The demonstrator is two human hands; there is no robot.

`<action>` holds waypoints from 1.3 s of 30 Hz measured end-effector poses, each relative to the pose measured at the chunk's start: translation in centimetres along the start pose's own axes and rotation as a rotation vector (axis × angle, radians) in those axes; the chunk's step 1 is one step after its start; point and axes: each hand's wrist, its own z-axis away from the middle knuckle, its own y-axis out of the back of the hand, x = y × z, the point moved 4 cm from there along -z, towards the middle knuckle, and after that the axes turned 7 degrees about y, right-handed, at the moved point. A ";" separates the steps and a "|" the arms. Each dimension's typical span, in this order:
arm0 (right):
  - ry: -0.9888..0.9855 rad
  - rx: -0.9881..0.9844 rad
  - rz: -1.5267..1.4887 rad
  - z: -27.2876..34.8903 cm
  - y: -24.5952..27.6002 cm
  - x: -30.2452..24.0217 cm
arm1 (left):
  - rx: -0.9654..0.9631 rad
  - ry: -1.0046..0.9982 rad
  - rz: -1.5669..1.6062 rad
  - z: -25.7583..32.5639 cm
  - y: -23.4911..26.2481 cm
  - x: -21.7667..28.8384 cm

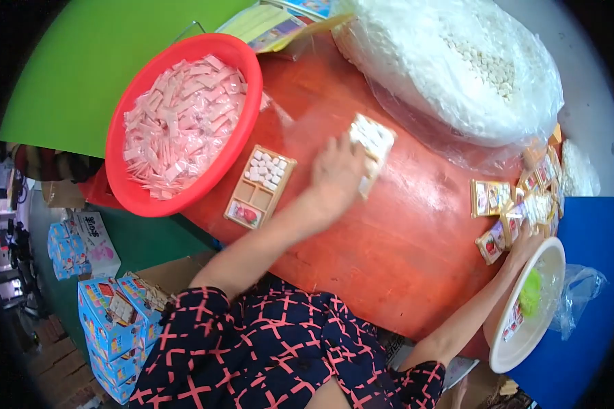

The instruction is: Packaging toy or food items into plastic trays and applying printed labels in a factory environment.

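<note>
Head view: the left hand (335, 178) sits just right of centre frame, fingers curled round a small tray (372, 144) packed with white tablets, held tilted above the red bench (389, 238). The grip is on the tray's lower edge and side; the hand is blurred, so how tightly it closes I cannot tell exactly, but it does have the tray.

The right hand (523, 247) lies at the right of the frame, fingers reaching into a heap of small packets (518, 204) at the bench edge, just above a white plate (535, 320). Whether it has closed on a packet is not clear.

Left of centre a second tray (260, 186) lies flat on the bench, its upper cell filled with tablets, the middle cell bare, and something red in the lower one. A red basin (184, 123) of pink sachets fills the upper left; a big clear bag (457, 68) of white tablets fills the upper right. Blue cartons (112, 320) stand on the floor at lower left.

The held tray looks light and thin, probably flexible card or plastic that would buckle if squeezed. The tablets sit loose, so tipping it would spill them. It is best taken by the two long rims and kept level.
</note>
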 end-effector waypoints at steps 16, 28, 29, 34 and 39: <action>-0.156 -0.325 -1.271 0.2 5.5 -20.2 | 0.170 0.437 -0.363 -11.8 12.4 -8.8; 0.850 0.080 -0.907 -7.6 5.6 -39.6 | 0.663 -0.253 0.361 -3.5 12.3 -4.4; 0.722 0.032 -1.043 -8.2 4.6 -39.0 | 0.725 -0.179 0.420 -3.7 12.5 -5.3; -0.058 -0.682 -1.769 -8.5 0.7 -36.7 | 0.440 -0.059 0.663 -4.5 10.7 -7.7; -0.237 -0.608 -1.759 -8.9 0.4 -35.2 | 0.533 0.026 0.712 -6.0 10.5 -7.9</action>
